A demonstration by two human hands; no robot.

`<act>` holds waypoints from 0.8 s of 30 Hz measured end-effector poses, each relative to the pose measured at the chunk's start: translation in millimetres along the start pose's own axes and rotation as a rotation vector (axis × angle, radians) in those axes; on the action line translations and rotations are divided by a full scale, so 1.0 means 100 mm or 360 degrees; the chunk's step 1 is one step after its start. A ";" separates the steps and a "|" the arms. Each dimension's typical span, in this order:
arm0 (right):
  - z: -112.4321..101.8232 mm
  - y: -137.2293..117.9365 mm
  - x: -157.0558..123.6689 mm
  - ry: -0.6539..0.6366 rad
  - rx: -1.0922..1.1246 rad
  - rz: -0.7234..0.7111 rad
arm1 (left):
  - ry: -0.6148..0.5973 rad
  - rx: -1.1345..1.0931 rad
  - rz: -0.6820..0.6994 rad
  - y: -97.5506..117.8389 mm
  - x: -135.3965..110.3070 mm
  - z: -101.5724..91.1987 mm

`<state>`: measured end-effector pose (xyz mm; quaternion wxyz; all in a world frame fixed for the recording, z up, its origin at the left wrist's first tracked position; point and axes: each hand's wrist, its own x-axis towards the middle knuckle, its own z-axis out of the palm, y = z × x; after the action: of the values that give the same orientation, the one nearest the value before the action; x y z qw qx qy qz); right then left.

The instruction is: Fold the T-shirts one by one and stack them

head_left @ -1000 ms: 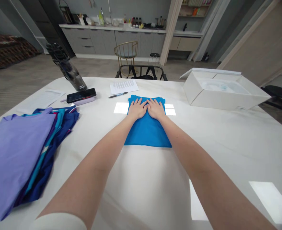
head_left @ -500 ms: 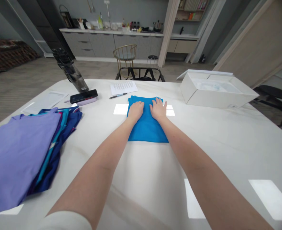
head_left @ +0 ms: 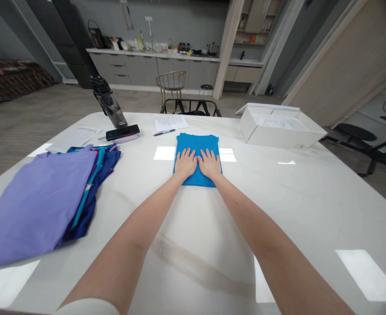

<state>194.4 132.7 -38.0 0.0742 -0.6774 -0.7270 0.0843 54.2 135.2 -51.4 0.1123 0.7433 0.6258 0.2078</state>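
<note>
A folded blue shirt [head_left: 197,142] lies flat on the white table [head_left: 193,227], its neckline edge on the far side. On its left half rests my left hand [head_left: 186,163], palm down with fingers stretched out. My right hand [head_left: 210,164] lies flat on the right half, fingers spread and pointing away from me. The two thumbs almost meet at the middle of the cloth. Neither hand grips anything.
At the left lies a pile of clothes with a lavender shirt [head_left: 38,201] on top. Behind it are a phone [head_left: 123,132], a clear bottle-like container [head_left: 112,107], a pen [head_left: 164,132] and printed paper [head_left: 170,123]. A white open box [head_left: 274,133] stands back right.
Both hands have slid nearer to me, from the shirt's far part to its middle, and closer together. Their fingers now lie straighter. The camera view has shifted slightly.
</note>
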 end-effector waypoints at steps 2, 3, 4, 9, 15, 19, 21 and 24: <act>0.00 0.07 -0.13 0.0028 -0.0018 -0.0027 | -0.0024 0.0013 0.0064 -0.06 -0.11 -0.05; -0.01 0.11 -0.19 0.0037 -0.0028 -0.0041 | -0.0045 0.0018 0.0095 -0.09 -0.17 -0.09; -0.01 0.16 -0.25 0.0037 -0.0037 -0.0057 | -0.0069 0.0024 0.0122 -0.12 -0.23 -0.13; -0.05 0.30 -0.52 0.0015 -0.0080 -0.0128 | -0.0190 0.0044 0.0194 -0.21 -0.52 -0.30; -0.05 0.30 -0.75 0.0021 -0.0093 -0.0155 | -0.0226 0.0077 0.0141 -0.20 -0.76 -0.35; -0.05 0.31 -0.89 -0.0006 -0.0094 -0.0186 | -0.0251 0.0142 0.0076 -0.16 -0.88 -0.36; -0.06 0.32 -0.96 -0.0027 -0.0087 -0.0207 | -0.0268 0.0159 0.0053 -0.15 -0.93 -0.38; -0.11 0.37 -1.07 -0.0079 -0.0075 -0.0259 | -0.0294 0.0167 0.0060 -0.14 -1.03 -0.43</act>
<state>240.0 28.9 -35.0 0.0466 -0.6153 -0.7830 0.0777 8.7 33.0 -36.2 0.1265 0.7759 0.6086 0.1075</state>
